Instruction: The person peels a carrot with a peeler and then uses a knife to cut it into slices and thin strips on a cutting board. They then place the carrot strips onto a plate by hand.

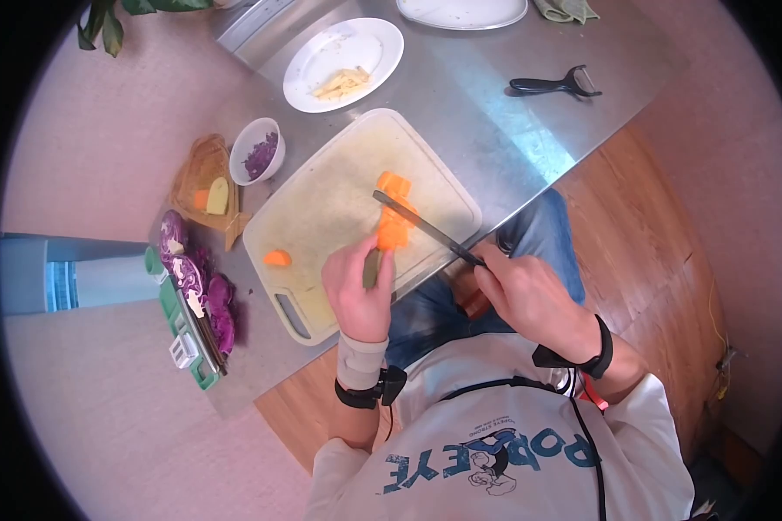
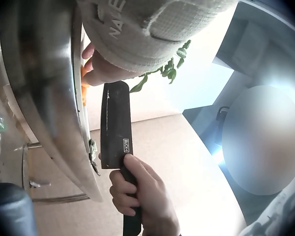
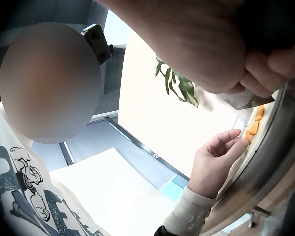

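Observation:
On the cutting board (image 1: pixel 321 191) lies a row of orange pieces (image 1: pixel 394 227), looking like cut carrot. The left hand (image 1: pixel 361 291) touches the near end of the row with its fingertips. In the right hand (image 1: pixel 526 291) is the handle of a dark, wide-bladed knife (image 1: pixel 430 229), whose blade lies across the row. The left wrist view shows the black blade (image 2: pixel 116 123) side-on and the right hand (image 2: pixel 147 196) curled round the handle. A single orange piece (image 1: pixel 276 258) lies apart on the board's left. In the right wrist view the left hand's fingers (image 3: pixel 238 145) meet the orange pieces (image 3: pixel 254 128).
A white plate (image 1: pixel 300 74) with pale strips, a bowl (image 1: pixel 241 165) of shredded purple cabbage and a basket (image 1: pixel 187 187) stand beyond the board. Left are cabbage pieces (image 1: pixel 222 313) and a green-ended slicer (image 1: pixel 182 326). A peeler (image 1: pixel 552 85) lies at the right.

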`<state>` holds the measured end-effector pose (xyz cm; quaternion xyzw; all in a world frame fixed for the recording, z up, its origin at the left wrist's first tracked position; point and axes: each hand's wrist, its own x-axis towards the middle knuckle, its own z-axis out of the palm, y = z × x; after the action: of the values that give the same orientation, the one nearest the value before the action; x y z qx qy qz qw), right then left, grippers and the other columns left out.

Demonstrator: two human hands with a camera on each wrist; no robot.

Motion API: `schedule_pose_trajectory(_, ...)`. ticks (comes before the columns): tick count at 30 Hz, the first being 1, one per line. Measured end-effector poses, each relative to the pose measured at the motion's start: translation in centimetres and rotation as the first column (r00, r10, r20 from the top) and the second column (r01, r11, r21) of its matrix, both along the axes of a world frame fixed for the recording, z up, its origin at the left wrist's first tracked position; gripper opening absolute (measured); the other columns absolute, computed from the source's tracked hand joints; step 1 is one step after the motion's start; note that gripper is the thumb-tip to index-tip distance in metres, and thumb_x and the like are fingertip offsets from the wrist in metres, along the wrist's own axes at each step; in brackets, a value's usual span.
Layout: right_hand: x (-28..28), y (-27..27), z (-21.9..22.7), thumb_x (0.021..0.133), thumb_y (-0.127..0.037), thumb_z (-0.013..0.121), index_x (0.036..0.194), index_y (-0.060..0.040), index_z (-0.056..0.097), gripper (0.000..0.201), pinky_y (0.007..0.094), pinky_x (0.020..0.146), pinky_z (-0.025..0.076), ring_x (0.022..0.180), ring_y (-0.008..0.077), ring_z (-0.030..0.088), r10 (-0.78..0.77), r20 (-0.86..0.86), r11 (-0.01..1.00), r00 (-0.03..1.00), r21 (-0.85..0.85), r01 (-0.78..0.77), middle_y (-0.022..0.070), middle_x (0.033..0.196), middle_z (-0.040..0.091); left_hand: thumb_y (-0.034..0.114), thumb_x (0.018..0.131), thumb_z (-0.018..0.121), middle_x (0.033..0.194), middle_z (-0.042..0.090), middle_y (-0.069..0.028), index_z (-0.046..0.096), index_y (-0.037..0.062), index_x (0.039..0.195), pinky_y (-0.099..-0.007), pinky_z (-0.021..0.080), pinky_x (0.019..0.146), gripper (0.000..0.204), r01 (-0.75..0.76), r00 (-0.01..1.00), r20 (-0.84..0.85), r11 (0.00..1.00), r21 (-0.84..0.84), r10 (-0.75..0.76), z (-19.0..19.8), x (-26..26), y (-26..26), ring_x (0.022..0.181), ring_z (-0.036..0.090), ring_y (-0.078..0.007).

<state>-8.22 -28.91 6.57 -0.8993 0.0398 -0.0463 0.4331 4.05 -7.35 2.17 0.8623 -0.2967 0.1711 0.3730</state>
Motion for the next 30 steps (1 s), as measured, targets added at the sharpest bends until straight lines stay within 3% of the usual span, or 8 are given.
schedule_pose_trajectory(7, -0.3, -0.5, 0.0, 0.102, -0.011, 0.061, 0.126, 0.0044, 0.061, 0.028, 0.0536, 0.063, 0.051, 0.069, 0.045, 0.067, -0.007, 0.004, 0.997, 1.0, 0.082, 0.007, 0.0249, 0.071, 0.066, 0.004, 0.087, 0.082, 0.106, 0.074, -0.0123, 0.073, 0.0044, 0.112, -0.0427, 0.05, 0.09, 0.027, -0.037, 0.999, -0.021, 0.999, -0.004, 0.037, 1.2, 0.4, 1.5, 0.097, 0.068, -0.0339)
schedule_pose_trajectory(11, -0.3, -0.3, -0.3, 0.101, -0.009, 0.061, 0.131, 0.0035, 0.059, 0.032, 0.0526, 0.062, 0.051, 0.069, 0.045, 0.067, -0.016, 0.024, 0.993, 1.0, 0.118, 0.013, 0.0244, 0.071, 0.066, 0.008, 0.088, 0.082, 0.108, 0.075, -0.0103, 0.075, 0.0057, 0.111, -0.0423, 0.049, 0.095, 0.024, -0.133, 0.991, 0.038, 0.982, 0.133, 0.129, 2.1, 0.8, 4.5, 0.101, 0.068, -0.0324)
schedule_pose_trajectory(13, -0.2, -0.2, -0.6, 0.101, -0.007, 0.062, 0.129, 0.0019, 0.057, 0.03, 0.0492, 0.06, 0.053, 0.065, 0.0412, 0.069, -0.043, 0.059, 0.998, 0.997, 0.041, 0.04, 0.0211, 0.068, 0.066, 0.009, 0.089, 0.082, 0.108, 0.075, -0.0097, 0.075, 0.006, 0.111, -0.0424, 0.048, 0.096, 0.023, -0.18, 0.983, 0.057, 0.969, 0.168, 0.172, 2.2, 1.4, 6.3, 0.103, 0.068, -0.0321)
schedule_pose_trajectory(18, 0.3, -0.3, 0.3, 0.102, -0.007, 0.062, 0.123, 0.0002, 0.058, 0.022, 0.0421, 0.057, 0.055, 0.057, 0.0305, 0.071, -0.068, 0.065, 0.996, 0.996, 0.061, 0.064, 0.0137, 0.065, 0.068, 0.007, 0.085, 0.08, 0.111, 0.075, -0.0097, 0.075, 0.0074, 0.115, -0.0438, 0.048, 0.099, 0.031, -0.299, 0.952, 0.159, 0.907, 0.297, 0.262, 3.0, 3.8, 10.8, 0.109, 0.067, -0.0318)
schedule_pose_trajectory(20, 0.4, -0.3, 0.4, 0.102, -0.007, 0.062, 0.121, -0.0005, 0.059, 0.02, 0.0388, 0.056, 0.056, 0.055, 0.0267, 0.071, -0.067, 0.07, 0.998, 0.995, 0.02, 0.066, 0.0111, 0.065, 0.069, 0.006, 0.084, 0.079, 0.112, 0.074, -0.0104, 0.074, 0.0071, 0.116, -0.0445, 0.047, 0.1, 0.033, -0.282, 0.955, 0.19, 0.899, 0.335, 0.228, 2.9, 4.9, 11.9, 0.11, 0.067, -0.0323)
schedule_pose_trajectory(25, 0.4, -0.1, 0.4, 0.102, -0.008, 0.063, 0.122, -0.0013, 0.06, 0.021, 0.0395, 0.057, 0.056, 0.056, 0.0272, 0.071, -0.064, 0.08, 0.998, 0.995, 0.015, 0.063, 0.0111, 0.065, 0.069, 0.004, 0.082, 0.076, 0.115, 0.073, -0.0125, 0.073, 0.0059, 0.118, -0.0468, 0.047, 0.102, 0.036, -0.219, 0.963, 0.236, 0.884, 0.412, 0.128, 2.6, 6.8, 12.6, 0.113, 0.064, -0.0345)
schedule_pose_trajectory(27, 0.2, -0.1, 0.5, 0.101, -0.008, 0.063, 0.122, -0.0016, 0.061, 0.022, 0.0399, 0.057, 0.056, 0.056, 0.0272, 0.071, -0.068, 0.079, 0.998, 0.995, 0.014, 0.067, 0.0112, 0.065, 0.069, 0.006, 0.082, 0.076, 0.113, 0.073, -0.0131, 0.073, 0.0059, 0.119, -0.0477, 0.046, 0.105, 0.037, -0.155, 0.987, 0.102, 0.891, 0.427, 0.123, 3.3, 7.1, 12.3, 0.111, 0.064, -0.0361)
schedule_pose_trajectory(30, -0.1, -0.1, 0.9, 0.1, -0.008, 0.064, 0.123, -0.0027, 0.061, 0.023, 0.0417, 0.059, 0.057, 0.058, 0.0301, 0.072, -0.068, 0.089, 0.998, 0.994, 0.006, 0.067, 0.0111, 0.064, 0.068, 0.007, 0.083, 0.076, 0.111, 0.072, -0.014, 0.073, 0.0061, 0.119, -0.0489, 0.045, 0.109, 0.036, -0.181, 0.983, 0.08, 0.88, 0.44, 0.163, 2.6, 7.5, 12.5, 0.11, 0.064, -0.0369)
